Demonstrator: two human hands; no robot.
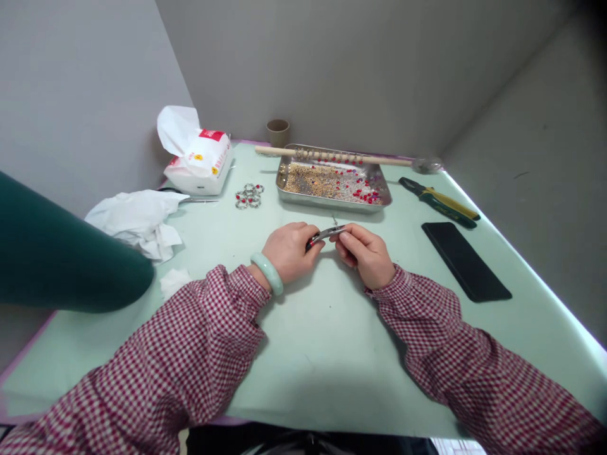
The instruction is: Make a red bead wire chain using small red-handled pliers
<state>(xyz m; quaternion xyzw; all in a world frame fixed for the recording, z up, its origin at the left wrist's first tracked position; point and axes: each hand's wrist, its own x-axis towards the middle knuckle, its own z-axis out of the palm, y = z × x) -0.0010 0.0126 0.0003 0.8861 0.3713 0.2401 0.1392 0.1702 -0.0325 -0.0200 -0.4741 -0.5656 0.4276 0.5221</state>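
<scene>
Fingers of the left hand gripped pliers; the right hand pinched narrowly at their tips, nearer than the tray.

i'm at what looks like a jewellery workbench: a metal tray of loose beads, beaded rings and the small pliers i hold show it.

At centre, slim silver metal pliers are before a rectangular silver metal tray, a long pale wooden rod lying across its far side. Left of the tray rest silver-and-red beaded rings; at right, a flat black oblong slab.
</scene>
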